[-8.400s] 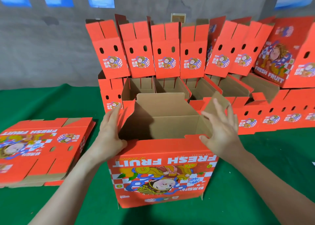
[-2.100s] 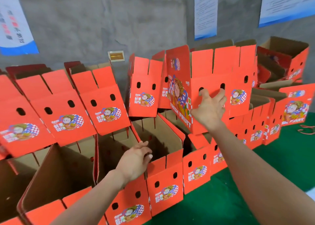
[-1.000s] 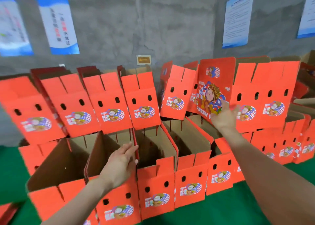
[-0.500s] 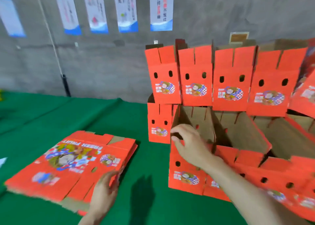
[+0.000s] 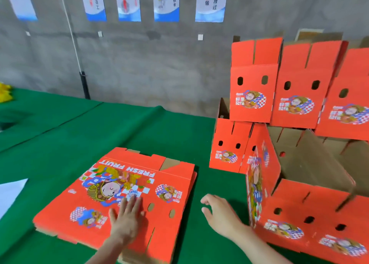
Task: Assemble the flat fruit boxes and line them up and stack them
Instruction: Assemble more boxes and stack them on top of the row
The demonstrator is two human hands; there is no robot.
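The left hand (image 5: 127, 217) lies flat, fingers straight and together, on top of the pile of flat boxes (image 5: 123, 185), which sits on the green table cloth (image 5: 139, 133) in front of the person. The right hand (image 5: 217, 213) is just beside the pile's right edge, over the cloth, fingers loosely bent and holding nothing.

To its right stands a built box (image 5: 299, 213) with its top open (only bare brown cardboard shows inside). Behind it a lower row of boxes (image 5: 229, 145) carries an upper row (image 5: 251, 95) against the grey wall. A white sheet (image 5: 10, 191) lies at the far left.

Half a second ago the left hand was at the pile's near edge. The right hand gripped the rim of a built box and has since let go.
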